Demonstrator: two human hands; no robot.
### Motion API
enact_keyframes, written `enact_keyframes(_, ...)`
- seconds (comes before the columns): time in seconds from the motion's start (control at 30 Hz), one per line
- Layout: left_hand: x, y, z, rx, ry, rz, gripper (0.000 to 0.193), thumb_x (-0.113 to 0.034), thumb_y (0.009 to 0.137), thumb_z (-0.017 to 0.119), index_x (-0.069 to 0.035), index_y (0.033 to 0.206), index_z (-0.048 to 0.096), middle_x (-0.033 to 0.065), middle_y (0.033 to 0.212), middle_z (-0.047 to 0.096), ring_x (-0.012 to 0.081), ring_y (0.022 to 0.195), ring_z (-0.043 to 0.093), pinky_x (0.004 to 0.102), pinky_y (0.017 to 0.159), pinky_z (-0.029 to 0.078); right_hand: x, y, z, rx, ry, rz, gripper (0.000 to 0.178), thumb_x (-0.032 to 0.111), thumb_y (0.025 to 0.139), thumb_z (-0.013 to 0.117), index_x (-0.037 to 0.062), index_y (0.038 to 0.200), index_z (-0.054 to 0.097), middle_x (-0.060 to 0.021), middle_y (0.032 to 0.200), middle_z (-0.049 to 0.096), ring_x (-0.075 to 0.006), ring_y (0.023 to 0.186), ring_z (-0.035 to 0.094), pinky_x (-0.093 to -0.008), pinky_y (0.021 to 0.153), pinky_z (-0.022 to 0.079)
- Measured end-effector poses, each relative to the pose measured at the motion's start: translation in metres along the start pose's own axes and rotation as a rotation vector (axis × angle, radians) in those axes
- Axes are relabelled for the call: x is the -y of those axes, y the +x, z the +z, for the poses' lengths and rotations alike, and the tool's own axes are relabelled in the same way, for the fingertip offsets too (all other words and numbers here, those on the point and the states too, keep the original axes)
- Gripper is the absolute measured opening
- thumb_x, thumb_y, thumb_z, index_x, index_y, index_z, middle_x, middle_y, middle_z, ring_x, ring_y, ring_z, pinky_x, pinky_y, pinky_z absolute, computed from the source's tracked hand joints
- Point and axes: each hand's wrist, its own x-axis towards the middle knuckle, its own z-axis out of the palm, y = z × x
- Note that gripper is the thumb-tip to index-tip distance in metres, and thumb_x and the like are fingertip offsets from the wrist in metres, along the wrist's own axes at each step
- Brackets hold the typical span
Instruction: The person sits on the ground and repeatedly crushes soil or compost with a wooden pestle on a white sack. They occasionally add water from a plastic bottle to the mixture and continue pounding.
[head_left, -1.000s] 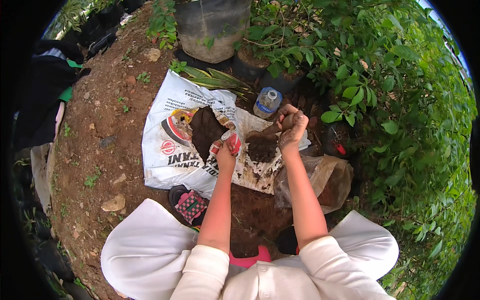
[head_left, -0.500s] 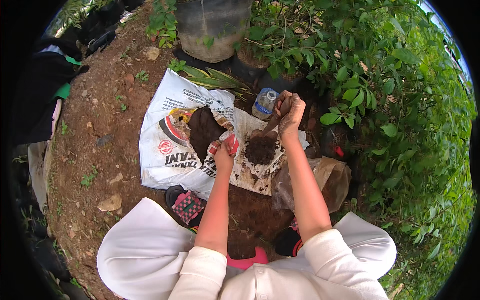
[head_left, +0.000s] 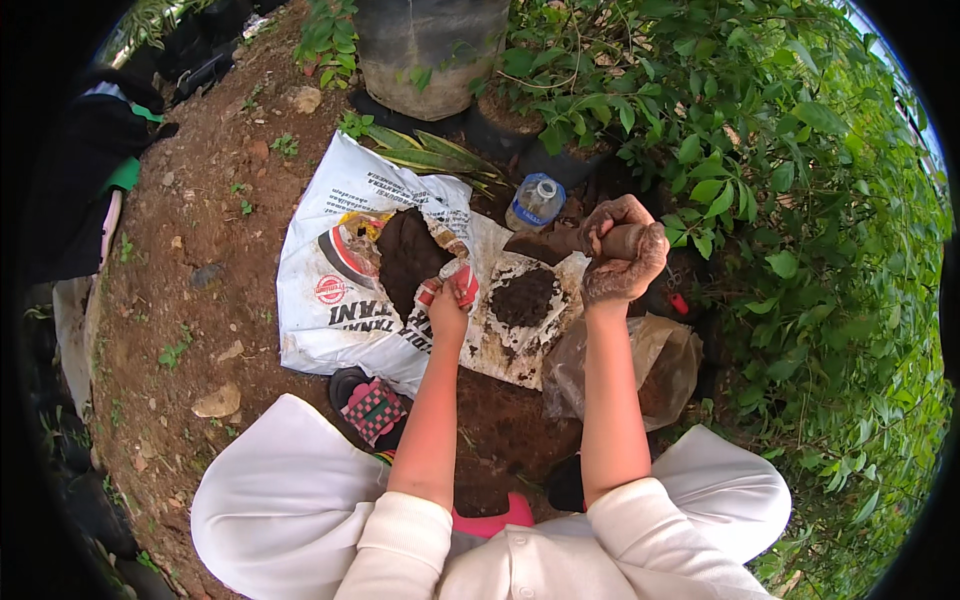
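Observation:
My left hand [head_left: 447, 308] is closed on the torn red-and-white edge of a white printed sack [head_left: 320, 240]. Dark soil [head_left: 408, 255] shows through the sack's opening. My right hand [head_left: 625, 255], smeared with soil, is wrapped round the thick handle of a hand trowel. Its brown, soil-coated blade [head_left: 545, 243] points left, over the far side of a dirty pale sheet [head_left: 515, 368]. In the middle of that sheet lies a patch of dark soil [head_left: 522, 298]; whether a container holds it I cannot tell. A clear plastic bottle [head_left: 537, 200] with a blue label stands just beyond the blade.
A clear plastic bag [head_left: 650, 365] lies beside my right forearm. Leafy bushes [head_left: 780, 200] crowd the right side. At the back stands a large dark planter [head_left: 430, 60], with long cut leaves [head_left: 425, 150] before it. Bare earth and stones [head_left: 218, 402] lie left; a person's dark clothing [head_left: 75, 200] shows there.
My right hand has moved right and a little nearer with the trowel, turning it from a steep slant to nearly level. The blade has left the soil patch. My left hand keeps its grip.

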Motion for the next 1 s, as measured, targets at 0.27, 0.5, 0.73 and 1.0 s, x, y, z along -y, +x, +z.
enact_keyframes(0.27,-0.003,0.004,0.004,0.004,-0.052,0.052,0.046,-0.001,0.059,0.074,-0.004,0.098,0.051,0.0103,0.084,0.058,0.0305,0.084,0.058,0.0402,0.071,0.046,-0.03,0.007,0.001,0.086,-0.055,0.167,0.057,0.052,0.085,0.044,0.0001,0.061,0.042,-0.005,0.056,0.041,-0.0105,0.043,0.034,-0.0248,0.04,0.027)
enact_keyframes(0.5,-0.017,0.006,0.014,0.002,-0.078,0.1,0.041,0.0,0.061,0.073,-0.004,0.095,0.051,0.0109,0.084,0.057,0.0314,0.082,0.058,0.0407,0.069,0.046,-0.062,-0.022,-0.036,0.083,-0.076,0.237,0.052,0.051,0.085,0.046,0.0016,0.068,0.045,-0.0043,0.059,0.043,-0.0099,0.044,0.036,-0.0243,0.038,0.027)
enact_keyframes(0.73,0.003,0.0,0.001,-0.035,-0.025,0.051,0.047,-0.001,0.058,0.075,-0.003,0.098,0.051,0.0103,0.083,0.058,0.0307,0.085,0.058,0.0396,0.072,0.045,0.011,-0.019,0.007,0.009,0.002,0.103,0.057,0.053,0.085,0.042,-0.0001,0.064,0.045,-0.003,0.057,0.041,-0.0107,0.045,0.038,-0.024,0.041,0.028)
enact_keyframes(1.0,-0.008,-0.001,0.005,0.005,-0.058,0.049,0.043,0.0,0.06,0.074,-0.004,0.096,0.051,0.008,0.082,0.056,0.0287,0.082,0.058,0.0389,0.069,0.046,-0.034,0.015,-0.015,0.02,0.082,0.203,0.048,0.045,0.09,0.045,0.0015,0.069,0.047,-0.0012,0.061,0.041,-0.007,0.052,0.035,-0.0214,0.042,0.026)
